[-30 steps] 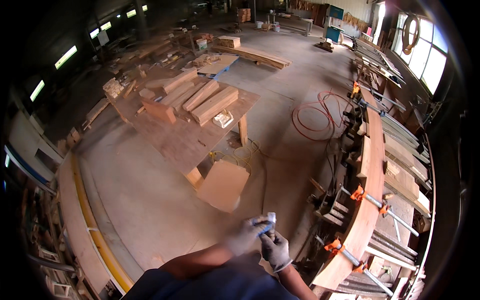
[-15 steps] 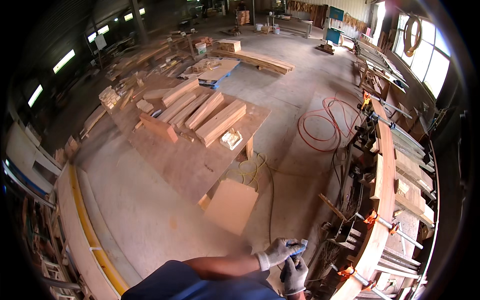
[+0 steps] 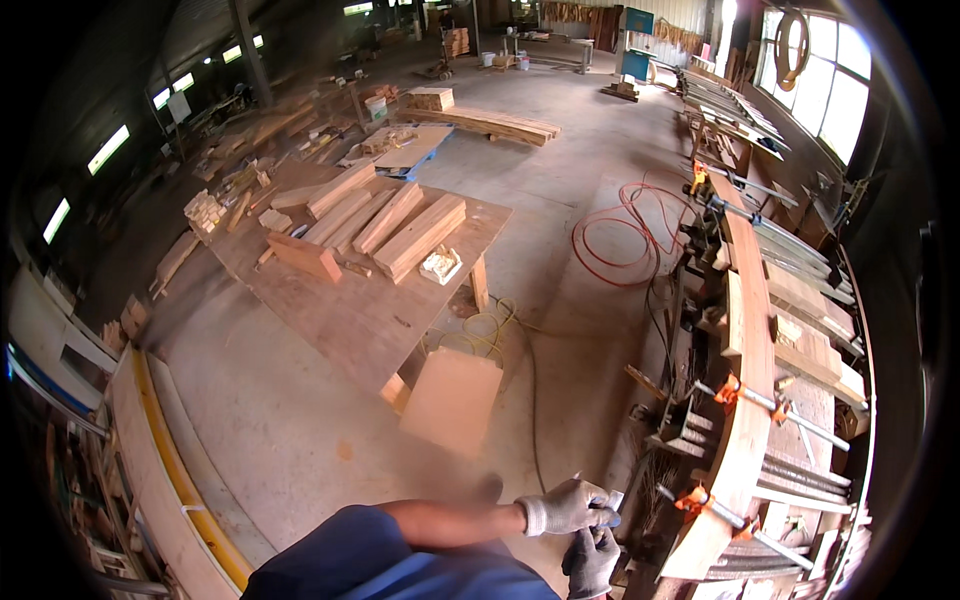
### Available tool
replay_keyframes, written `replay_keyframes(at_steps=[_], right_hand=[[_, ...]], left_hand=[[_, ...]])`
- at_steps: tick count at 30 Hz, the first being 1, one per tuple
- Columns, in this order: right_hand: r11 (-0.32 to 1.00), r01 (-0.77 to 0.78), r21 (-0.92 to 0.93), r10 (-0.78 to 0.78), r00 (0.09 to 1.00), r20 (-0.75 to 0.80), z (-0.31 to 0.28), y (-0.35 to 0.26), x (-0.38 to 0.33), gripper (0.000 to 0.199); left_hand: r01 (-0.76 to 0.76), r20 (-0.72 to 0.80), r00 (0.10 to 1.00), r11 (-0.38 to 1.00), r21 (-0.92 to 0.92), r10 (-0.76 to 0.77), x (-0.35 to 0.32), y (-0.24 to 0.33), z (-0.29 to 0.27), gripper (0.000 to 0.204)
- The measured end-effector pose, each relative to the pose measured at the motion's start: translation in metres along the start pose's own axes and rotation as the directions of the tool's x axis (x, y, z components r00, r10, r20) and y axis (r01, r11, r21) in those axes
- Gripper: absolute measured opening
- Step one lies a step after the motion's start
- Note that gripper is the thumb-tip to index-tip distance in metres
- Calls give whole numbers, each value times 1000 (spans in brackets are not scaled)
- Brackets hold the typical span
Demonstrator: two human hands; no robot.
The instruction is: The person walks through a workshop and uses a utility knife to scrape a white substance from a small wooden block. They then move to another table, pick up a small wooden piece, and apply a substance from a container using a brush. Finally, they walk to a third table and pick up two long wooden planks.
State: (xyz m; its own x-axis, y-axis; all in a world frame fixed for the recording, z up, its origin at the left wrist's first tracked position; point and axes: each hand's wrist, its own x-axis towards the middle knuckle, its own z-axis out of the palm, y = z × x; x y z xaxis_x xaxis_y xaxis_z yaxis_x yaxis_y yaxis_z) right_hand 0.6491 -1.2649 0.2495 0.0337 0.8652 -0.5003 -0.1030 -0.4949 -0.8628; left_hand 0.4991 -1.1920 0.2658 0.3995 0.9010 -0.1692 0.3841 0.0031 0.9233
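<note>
My left hand [image 3: 570, 508], in a grey work glove, comes across from the lower left with its fingers closed. By its fingertips a small pale piece [image 3: 616, 498] sticks out, too small to name. Just below, my right hand [image 3: 591, 562], gloved in darker grey, is closed too, its fingertips drawn up to the left hand's. A bit of blue shows between them, and most of what they hold is hidden. Right of my hands lies a long wooden beam [image 3: 750, 370], held by bar clamps with orange jaws [image 3: 728, 390].
A plywood table [image 3: 350, 325] carries several thick timber pieces [image 3: 425, 238] and a small white tray [image 3: 440, 266]. A brown board [image 3: 452, 398] leans by its near leg. A red hose [image 3: 600, 275] and a yellow cord [image 3: 490, 325] lie coiled on the floor.
The view has turned slightly, so table and beam appear farther left. My hands stay close together, a little lower in view, and the blue between their fingers shows less.
</note>
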Motion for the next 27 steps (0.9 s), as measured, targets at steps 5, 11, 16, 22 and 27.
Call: replay_keyframes(at_steps=[5, 11, 16, 22, 27], right_hand=[[998, 60, 2, -60, 998, 14, -68, 26, -46, 26], [996, -19, 92, 25, 997, -72, -138, 43, -111, 28], [999, 42, -14, -43, 993, -111, -180, 37, -136, 18], [988, -102, 117, 121, 977, -174, -205, 49, -151, 24], [984, -87, 159, 144, 906, -397, -218, 57, -167, 25]], left_hand=[[-47, -13, 999, 994, -102, 45, -22, 15, 91, 26], [-194, 111, 975, 981, 2, 193, -42, 44, 172, 20], [-706, 281, 705, 681, 194, 651, -24, 11, 219, 25], [0, 470, 881, 993, -120, 57, -20, 99, 219, 18], [290, 634, 770, 926, -241, -75, 5, 110, 261, 19]])
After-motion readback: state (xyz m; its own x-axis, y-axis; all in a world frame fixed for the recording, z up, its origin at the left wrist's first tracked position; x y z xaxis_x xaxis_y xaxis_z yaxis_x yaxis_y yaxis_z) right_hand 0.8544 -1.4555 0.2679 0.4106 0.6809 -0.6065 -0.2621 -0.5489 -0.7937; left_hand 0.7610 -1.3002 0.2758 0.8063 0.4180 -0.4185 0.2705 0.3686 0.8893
